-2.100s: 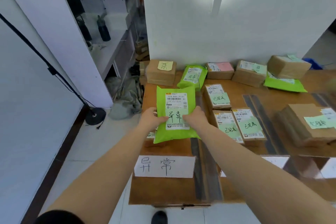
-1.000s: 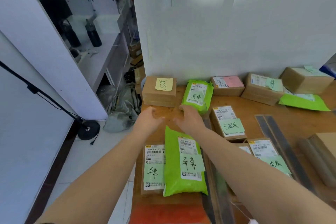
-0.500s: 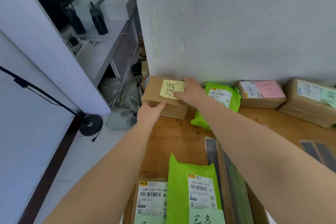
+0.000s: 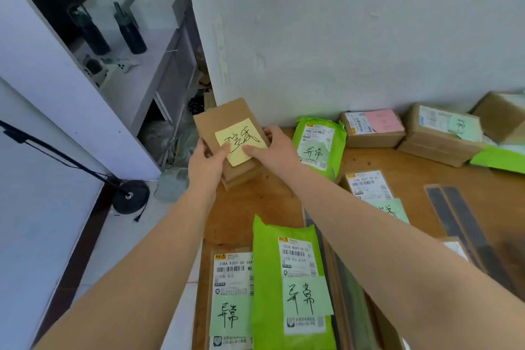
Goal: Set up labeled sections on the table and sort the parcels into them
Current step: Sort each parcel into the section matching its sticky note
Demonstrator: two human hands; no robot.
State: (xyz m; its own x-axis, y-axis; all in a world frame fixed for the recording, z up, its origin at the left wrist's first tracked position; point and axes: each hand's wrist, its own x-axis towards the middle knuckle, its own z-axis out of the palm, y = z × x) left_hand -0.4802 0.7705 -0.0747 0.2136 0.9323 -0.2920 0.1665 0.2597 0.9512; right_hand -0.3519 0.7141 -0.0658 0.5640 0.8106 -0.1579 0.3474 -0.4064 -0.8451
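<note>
A brown cardboard parcel (image 4: pixel 227 119) with a yellow sticky note (image 4: pixel 241 142) is tilted up off the table's far left corner. My left hand (image 4: pixel 208 163) grips its left edge, thumb on the note. My right hand (image 4: pixel 274 149) grips its right edge, thumb also on the note. A green bag parcel (image 4: pixel 319 145) lies just right of it. Nearer to me lie a green bag (image 4: pixel 289 287) and a flat brown parcel (image 4: pixel 231 301), both with green handwritten labels.
Along the wall stand a pink-labelled box (image 4: pixel 372 129), a brown box (image 4: pixel 443 133) and another green bag (image 4: pixel 500 159). A labelled box (image 4: pixel 369 189) lies mid-table. Dark strips (image 4: pixel 460 221) run across the wooden table (image 4: pixel 255 210). A lamp base (image 4: pixel 130 196) sits on the floor at left.
I let go of the green bag on the near stack, reached to the far corner, and both hands took hold of the brown parcel, which is now lifted and tilted.
</note>
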